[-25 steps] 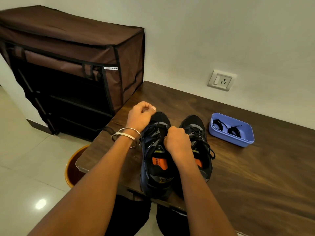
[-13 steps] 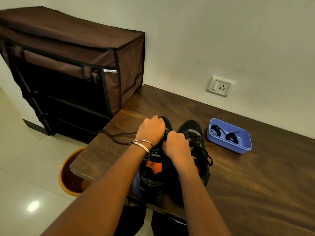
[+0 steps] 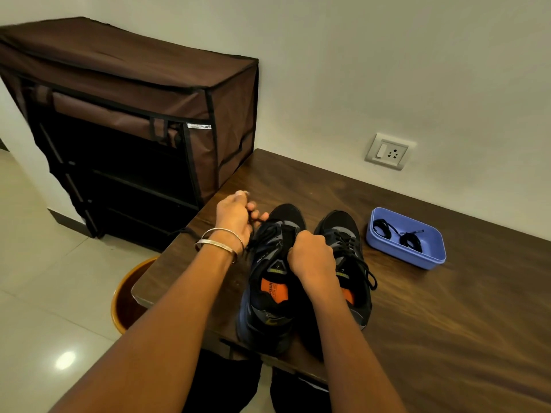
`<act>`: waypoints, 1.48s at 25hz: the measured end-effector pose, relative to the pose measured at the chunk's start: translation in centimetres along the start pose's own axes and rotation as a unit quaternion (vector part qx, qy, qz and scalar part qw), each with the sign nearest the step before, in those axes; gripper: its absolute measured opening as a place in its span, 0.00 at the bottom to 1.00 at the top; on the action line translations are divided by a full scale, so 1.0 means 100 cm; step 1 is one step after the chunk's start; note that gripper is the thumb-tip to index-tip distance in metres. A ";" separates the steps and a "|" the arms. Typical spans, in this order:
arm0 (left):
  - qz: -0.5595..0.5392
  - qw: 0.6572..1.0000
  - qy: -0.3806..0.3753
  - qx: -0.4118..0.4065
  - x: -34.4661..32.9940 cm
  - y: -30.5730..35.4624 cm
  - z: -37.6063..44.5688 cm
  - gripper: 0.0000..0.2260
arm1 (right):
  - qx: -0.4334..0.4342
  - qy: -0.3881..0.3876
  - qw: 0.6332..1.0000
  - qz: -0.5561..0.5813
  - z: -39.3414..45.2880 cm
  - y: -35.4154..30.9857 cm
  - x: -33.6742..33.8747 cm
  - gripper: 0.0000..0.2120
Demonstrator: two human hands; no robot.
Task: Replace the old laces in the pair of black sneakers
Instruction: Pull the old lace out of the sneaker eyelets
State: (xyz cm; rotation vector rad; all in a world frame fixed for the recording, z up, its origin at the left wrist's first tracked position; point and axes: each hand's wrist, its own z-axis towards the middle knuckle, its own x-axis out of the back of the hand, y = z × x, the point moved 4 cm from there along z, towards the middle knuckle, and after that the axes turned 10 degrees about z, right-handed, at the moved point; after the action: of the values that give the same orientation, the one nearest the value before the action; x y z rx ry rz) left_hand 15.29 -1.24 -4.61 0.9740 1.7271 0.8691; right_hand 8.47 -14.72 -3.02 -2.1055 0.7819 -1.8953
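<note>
Two black sneakers sat side by side on the dark wooden table [image 3: 417,308], toes pointing to the wall; the left sneaker [image 3: 268,293] was near the table's front edge, and the right sneaker [image 3: 348,263] was just beside it. The left hand [image 3: 234,216] was curled up beside the toe of the left sneaker and pinched the old black lace [image 3: 262,236]; two thin bangles [image 3: 217,241] sat on that wrist. The right hand [image 3: 310,254] was curled tight on the tongue of the left sneaker and gripped it. The right sneaker had its lace in and tied. A blue tray [image 3: 429,257] sat to the right of the shoes; two rolled-up black laces [image 3: 410,241] lay in it. A brown cloth shoe rack [image 3: 134,93] stood at the left by the wall; an orange bucket [image 3: 125,305] stood on the floor under the table's edge.
</note>
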 end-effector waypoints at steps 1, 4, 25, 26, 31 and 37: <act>0.168 0.983 -0.022 -0.071 0.000 0.000 0.003 0.08 | 0.002 0.001 1.000 -0.002 -0.001 0.000 0.000 0.08; 0.595 0.754 -0.126 -0.247 -0.016 -0.012 -0.001 0.05 | 0.005 -0.001 1.000 -0.007 0.000 0.000 0.000 0.11; 0.638 0.748 0.131 -0.126 0.032 0.020 0.006 0.15 | -0.051 -0.087 0.991 0.093 0.011 0.008 0.011 0.16; 0.601 0.783 0.076 -0.141 0.025 0.022 0.002 0.11 | -0.049 -0.061 0.988 0.130 0.015 0.009 0.016 0.18; 0.619 0.762 -0.179 -0.059 -0.004 0.000 -0.027 0.16 | 0.026 0.069 0.969 0.236 0.037 0.006 0.024 0.12; 0.607 0.772 -0.186 -0.039 0.003 -0.012 -0.026 0.30 | 0.017 0.024 0.984 0.174 0.073 0.011 -0.020 0.18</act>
State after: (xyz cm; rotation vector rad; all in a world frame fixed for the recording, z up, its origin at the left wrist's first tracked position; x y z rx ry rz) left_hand 12.48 -1.82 -4.93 2.0816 0.5355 1.3637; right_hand 15.16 -16.09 -6.39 -1.7686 1.0419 -1.7594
